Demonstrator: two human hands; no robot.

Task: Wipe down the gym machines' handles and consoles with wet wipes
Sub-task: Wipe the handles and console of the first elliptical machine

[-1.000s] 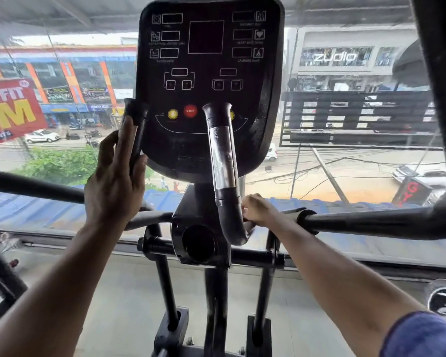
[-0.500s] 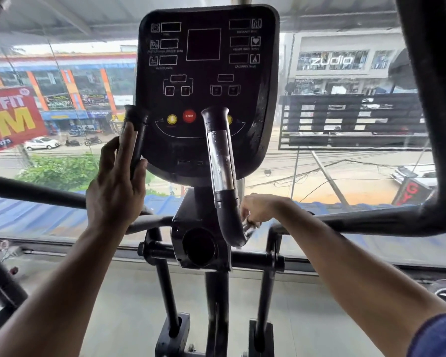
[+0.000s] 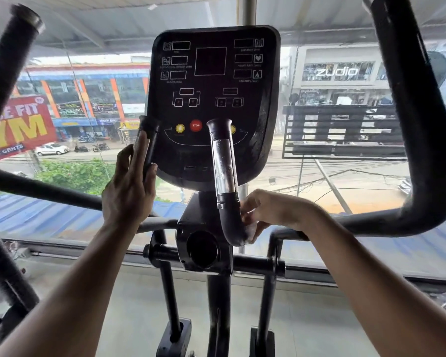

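Black curved handle with chrome sensor strip (image 3: 223,181) rises before black square console (image 3: 213,99); right hand (image 3: 268,212) grips its lower bend. Left hand (image 3: 129,191), fingers straight, rests on left black handle (image 3: 147,145).

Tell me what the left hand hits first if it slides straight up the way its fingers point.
Probably the black end cap of the left inner handle. The left hand lies against that handle, fingers pointing up along it. Depth is unclear.
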